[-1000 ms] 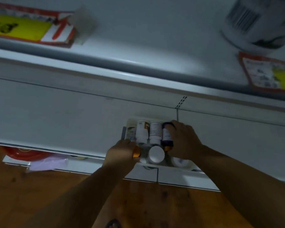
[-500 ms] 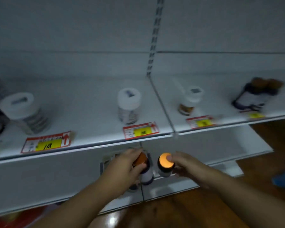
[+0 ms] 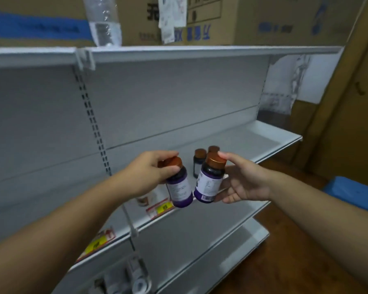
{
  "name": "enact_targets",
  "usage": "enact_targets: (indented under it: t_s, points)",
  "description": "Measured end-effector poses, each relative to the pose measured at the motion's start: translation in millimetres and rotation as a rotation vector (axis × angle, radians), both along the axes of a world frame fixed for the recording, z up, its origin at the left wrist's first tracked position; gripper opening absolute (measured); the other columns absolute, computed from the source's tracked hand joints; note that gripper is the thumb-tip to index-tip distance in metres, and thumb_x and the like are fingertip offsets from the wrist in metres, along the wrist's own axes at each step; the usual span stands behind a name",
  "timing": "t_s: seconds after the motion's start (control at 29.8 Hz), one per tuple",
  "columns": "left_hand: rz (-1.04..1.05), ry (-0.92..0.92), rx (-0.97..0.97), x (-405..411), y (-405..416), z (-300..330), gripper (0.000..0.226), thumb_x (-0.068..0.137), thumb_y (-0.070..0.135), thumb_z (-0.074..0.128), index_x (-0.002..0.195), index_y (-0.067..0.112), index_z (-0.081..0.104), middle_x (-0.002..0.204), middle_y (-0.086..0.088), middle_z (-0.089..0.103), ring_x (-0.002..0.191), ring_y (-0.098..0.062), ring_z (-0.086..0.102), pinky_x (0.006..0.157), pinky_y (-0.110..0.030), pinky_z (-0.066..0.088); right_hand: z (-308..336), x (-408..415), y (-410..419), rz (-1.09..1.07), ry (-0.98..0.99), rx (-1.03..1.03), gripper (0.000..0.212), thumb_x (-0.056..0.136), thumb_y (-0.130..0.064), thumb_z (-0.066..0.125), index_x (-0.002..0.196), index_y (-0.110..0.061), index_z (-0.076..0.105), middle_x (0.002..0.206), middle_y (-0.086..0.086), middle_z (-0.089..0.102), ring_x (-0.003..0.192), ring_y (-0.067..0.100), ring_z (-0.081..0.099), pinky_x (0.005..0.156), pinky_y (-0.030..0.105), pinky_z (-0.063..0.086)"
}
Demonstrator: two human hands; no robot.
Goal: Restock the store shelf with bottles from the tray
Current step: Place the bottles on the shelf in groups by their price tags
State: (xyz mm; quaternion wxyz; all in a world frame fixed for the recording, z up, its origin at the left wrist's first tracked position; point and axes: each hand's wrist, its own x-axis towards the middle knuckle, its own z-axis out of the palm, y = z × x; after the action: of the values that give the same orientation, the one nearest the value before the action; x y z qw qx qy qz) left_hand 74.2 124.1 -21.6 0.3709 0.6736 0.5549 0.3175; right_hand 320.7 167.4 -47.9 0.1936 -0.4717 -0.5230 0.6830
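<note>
My left hand (image 3: pixel 146 172) grips a dark purple bottle (image 3: pixel 179 188) with an orange-brown cap and a white label, held by its neck. My right hand (image 3: pixel 241 181) holds a second purple bottle (image 3: pixel 209 183) of the same kind, thumb on the cap and fingers under the base. Both bottles hang in the air in front of the middle white shelf (image 3: pixel 253 145). On that shelf, just behind them, stand two more brown-capped bottles (image 3: pixel 199 162). The tray (image 3: pixel 123 279), with white-capped bottles lying in it, sits on the lower shelf at the bottom of the view.
Red-and-yellow price tags (image 3: pixel 159 207) line the shelf's front edge. A white-capped bottle (image 3: pixel 146 199) stands behind my left wrist. Cardboard boxes (image 3: pixel 200 20) and a clear plastic bottle (image 3: pixel 103 20) rest on the top shelf. Wooden floor and a blue object (image 3: pixel 355 190) lie to the right.
Both hands have lifted a purple bottle each from the tray on the low shelf up to the middle shelf. My view has swung up and to the right.
</note>
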Motion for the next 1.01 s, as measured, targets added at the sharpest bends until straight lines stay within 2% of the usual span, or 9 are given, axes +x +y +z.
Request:
enact_targets:
  t_s: [0.03,0.17,0.27,0.37,0.54,0.67,0.8,0.87,1.01]
  points:
    - [0.005,-0.007,0.010,8,9,8,0.044,0.090,0.014,0.059,0.133,0.018,0.050,0.121,-0.012,0.064,0.102,-0.025,0.065,0.085,-0.033,0.057,4,9,9,-0.007,0.018,0.009,0.060,0.064,-0.068,0.051,0.100,-0.023,0.070,0.110,0.017,0.069,0.092,0.034,0.067,0.072,0.032,0.047]
    - [0.053,-0.003,0.025,35,46,31,0.042,0.090,0.013,0.059,0.131,0.018,0.052,0.119,-0.010,0.063,0.104,-0.023,0.063,0.086,-0.035,0.055,13,46,56,-0.070,0.111,-0.002,0.069,0.064,-0.065,0.053,0.113,-0.018,0.062,0.109,0.019,0.068,0.096,0.034,0.064,0.071,0.033,0.046]
    - [0.098,0.028,0.056,44,74,42,0.039,0.091,0.016,0.058,0.129,0.021,0.053,0.119,-0.006,0.063,0.104,-0.019,0.063,0.081,-0.028,0.055,14,71,101,-0.135,0.187,-0.016,0.074,0.061,-0.063,0.056,0.115,-0.013,0.061,0.109,0.019,0.068,0.102,0.035,0.062,0.081,0.039,0.045]
    - [0.250,0.021,0.118,42,100,42,0.036,0.088,0.023,0.063,0.124,0.024,0.058,0.115,-0.001,0.065,0.102,-0.018,0.063,0.085,-0.038,0.056,11,87,144,-0.214,0.282,-0.038,0.069,0.062,-0.056,0.060,0.114,-0.011,0.059,0.106,0.021,0.070,0.102,0.038,0.063,0.088,0.048,0.048]
    - [0.421,-0.075,0.136,29,141,21,0.034,0.087,0.013,0.065,0.121,0.018,0.060,0.120,-0.010,0.062,0.104,-0.024,0.062,0.078,-0.035,0.054,-5,91,208,-0.265,0.367,-0.086,0.053,0.080,-0.051,0.051,0.112,-0.009,0.055,0.112,0.022,0.061,0.105,0.040,0.059,0.087,0.051,0.048]
    - [0.470,-0.094,0.097,20,167,-2,0.033,0.086,0.009,0.065,0.118,0.012,0.062,0.121,-0.018,0.062,0.102,-0.025,0.061,0.083,-0.037,0.051,-23,75,252,-0.287,0.312,-0.061,0.045,0.079,-0.047,0.057,0.103,-0.010,0.060,0.106,0.017,0.061,0.094,0.037,0.061,0.083,0.046,0.051]
    - [0.398,0.050,0.017,28,193,-26,0.037,0.085,0.001,0.065,0.120,0.010,0.061,0.125,-0.016,0.061,0.106,-0.023,0.058,0.094,-0.037,0.049,-46,47,281,-0.113,0.141,0.004,0.040,0.078,-0.051,0.058,0.099,-0.017,0.065,0.110,0.012,0.064,0.098,0.032,0.062,0.091,0.041,0.050]
    - [0.342,0.108,-0.043,39,206,-37,0.040,0.084,0.000,0.066,0.122,0.010,0.060,0.126,-0.014,0.060,0.106,-0.020,0.058,0.094,-0.036,0.049,-58,33,288,-0.026,0.069,0.028,0.039,0.076,-0.053,0.061,0.099,-0.021,0.065,0.111,0.012,0.065,0.097,0.031,0.064,0.084,0.038,0.054]
    - [0.291,0.078,-0.154,61,229,-57,0.041,0.082,-0.002,0.066,0.122,0.007,0.060,0.117,-0.013,0.061,0.101,-0.025,0.061,0.090,-0.039,0.054,-79,9,289,0.115,-0.072,0.101,0.037,0.070,-0.061,0.062,0.088,-0.030,0.069,0.100,0.007,0.070,0.083,0.025,0.069,0.068,0.031,0.055]
